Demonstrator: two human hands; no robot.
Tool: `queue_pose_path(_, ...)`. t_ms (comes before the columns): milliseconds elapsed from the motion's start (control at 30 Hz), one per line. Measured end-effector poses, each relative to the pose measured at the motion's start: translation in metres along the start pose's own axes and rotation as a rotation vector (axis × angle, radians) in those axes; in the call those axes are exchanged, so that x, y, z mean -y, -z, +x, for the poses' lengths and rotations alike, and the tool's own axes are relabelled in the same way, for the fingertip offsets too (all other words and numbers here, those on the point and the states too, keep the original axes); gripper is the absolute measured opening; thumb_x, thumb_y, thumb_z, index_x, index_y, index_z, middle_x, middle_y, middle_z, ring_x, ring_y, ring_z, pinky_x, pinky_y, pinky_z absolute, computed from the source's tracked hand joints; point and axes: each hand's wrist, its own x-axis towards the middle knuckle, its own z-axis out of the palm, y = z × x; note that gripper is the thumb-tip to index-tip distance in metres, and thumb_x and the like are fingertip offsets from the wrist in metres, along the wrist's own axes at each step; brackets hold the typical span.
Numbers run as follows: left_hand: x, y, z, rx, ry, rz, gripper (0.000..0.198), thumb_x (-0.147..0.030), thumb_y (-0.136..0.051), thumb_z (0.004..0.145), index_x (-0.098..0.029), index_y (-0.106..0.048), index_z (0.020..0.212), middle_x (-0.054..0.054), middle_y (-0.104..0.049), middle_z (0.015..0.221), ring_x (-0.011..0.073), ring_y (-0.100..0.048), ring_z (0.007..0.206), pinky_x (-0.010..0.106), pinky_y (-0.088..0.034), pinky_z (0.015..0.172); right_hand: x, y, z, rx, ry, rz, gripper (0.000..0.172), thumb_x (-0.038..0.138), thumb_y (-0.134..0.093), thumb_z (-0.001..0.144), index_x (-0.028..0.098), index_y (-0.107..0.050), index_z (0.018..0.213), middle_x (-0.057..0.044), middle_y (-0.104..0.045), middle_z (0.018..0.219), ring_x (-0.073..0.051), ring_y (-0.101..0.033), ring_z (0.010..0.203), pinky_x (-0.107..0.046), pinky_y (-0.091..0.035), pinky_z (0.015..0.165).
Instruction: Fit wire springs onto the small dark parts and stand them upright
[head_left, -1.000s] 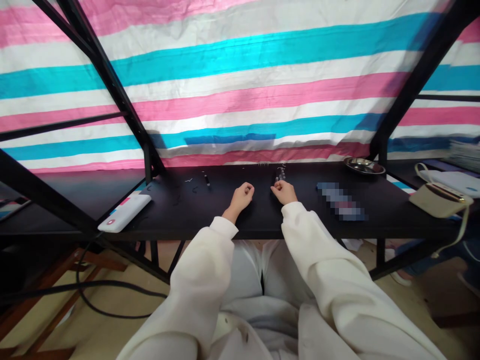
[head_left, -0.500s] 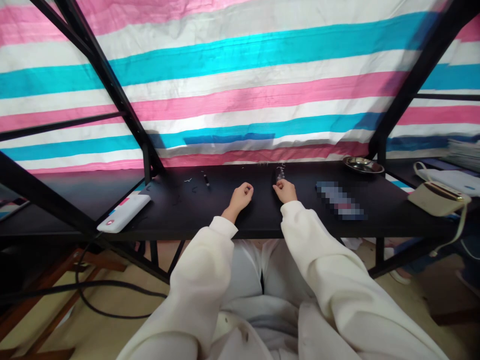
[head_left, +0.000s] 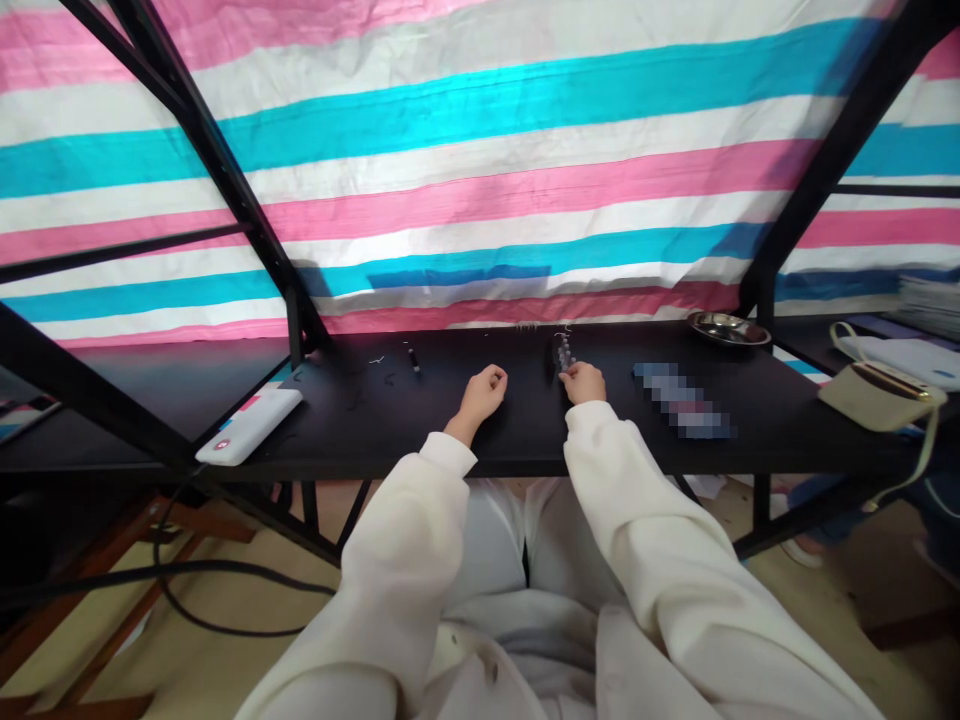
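Note:
My left hand (head_left: 482, 391) rests on the black table (head_left: 525, 440) with its fingers curled together in a pinch. Whatever it may hold is too small to make out. My right hand (head_left: 585, 383) is also closed, thumb against fingers, at the near end of a row of small greyish pieces (head_left: 564, 352). A narrow dark object (head_left: 551, 355) lies along the left side of that row. I cannot tell whether a piece is between the right fingertips. To the left of my hands lies a short black-and-white stick (head_left: 413, 360).
A shiny metal dish (head_left: 729, 328) stands at the back right, with a blurred-out flat object (head_left: 684, 402) nearer. A white power bank (head_left: 250, 427) lies left and a beige handbag (head_left: 881, 393) right. Black frame bars (head_left: 247, 215) flank a striped sheet (head_left: 525, 180).
My right hand has shifted slightly right, still closed, showing more of the row of small pieces. The left hand stays almost in place.

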Motion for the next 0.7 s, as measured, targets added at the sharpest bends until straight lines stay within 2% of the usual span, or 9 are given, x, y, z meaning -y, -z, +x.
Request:
queue_pose_path(267,0.001,0.001,0.0,0.006,-0.017,0.015,0.014,-0.029,-0.045,0.079,-0.019,-0.054,0.08,-0.004,-0.051,0.051,0.0092,-0.048,0.049,0.021,-0.038,0.055,0.009,0.011,-0.004,0.086,-0.049,-0.121,0.017,0.029,-0.063,0.072,0.016,-0.069,0.08,-0.017,-0.066,0.084,-0.026,-0.062,0.079,-0.033,-0.044,0.066)
queue_pose_path(400,0.001,0.001,-0.001,0.005,-0.015,0.038,0.013,-0.028,-0.044,0.08,-0.019,-0.054,0.08,-0.004,-0.051,0.052,0.0093,-0.048,0.05,0.021,-0.038,0.057,0.01,0.014,-0.006,0.114,-0.074,-0.148,0.024,0.032,-0.063,0.073,0.015,-0.068,0.089,-0.016,-0.066,0.089,-0.026,-0.062,0.084,-0.032,-0.044,0.07)
queue_pose_path(500,-0.004,0.003,-0.001,-0.038,0.008,0.08,0.011,-0.025,-0.045,0.079,-0.019,-0.055,0.079,-0.004,-0.05,0.052,0.0096,-0.048,0.051,0.022,-0.038,0.058,0.013,0.017,-0.008,0.156,-0.092,-0.174,0.026,0.032,-0.06,0.075,0.015,-0.067,0.093,-0.015,-0.066,0.091,-0.025,-0.062,0.089,-0.031,-0.044,0.073)
queue_pose_path(533,-0.006,0.004,-0.001,-0.084,0.02,0.091,0.009,-0.023,-0.046,0.079,-0.019,-0.055,0.08,-0.004,-0.05,0.054,0.0098,-0.048,0.052,0.023,-0.039,0.06,0.013,0.018,-0.009,0.167,-0.097,-0.183,0.027,0.033,-0.059,0.076,0.014,-0.067,0.094,-0.015,-0.066,0.092,-0.025,-0.061,0.09,-0.03,-0.044,0.074)
queue_pose_path(600,-0.009,0.009,0.0,-0.25,0.056,0.07,0.012,-0.019,-0.048,0.077,-0.019,-0.054,0.087,-0.002,-0.054,0.063,0.0101,-0.05,0.057,0.024,-0.04,0.065,0.016,0.021,-0.012,0.181,-0.107,-0.201,0.028,0.032,-0.058,0.077,0.014,-0.066,0.096,-0.016,-0.065,0.095,-0.025,-0.061,0.092,-0.03,-0.043,0.074)
queue_pose_path(700,-0.005,0.019,0.005,-0.62,0.164,-0.097,0.036,-0.012,-0.05,0.074,-0.019,-0.044,0.109,0.003,-0.055,0.09,0.01,-0.054,0.071,0.025,-0.042,0.073,0.018,0.026,-0.017,0.179,-0.126,-0.219,0.026,0.029,-0.055,0.079,0.012,-0.064,0.097,-0.017,-0.065,0.096,-0.025,-0.061,0.092,-0.031,-0.043,0.074)
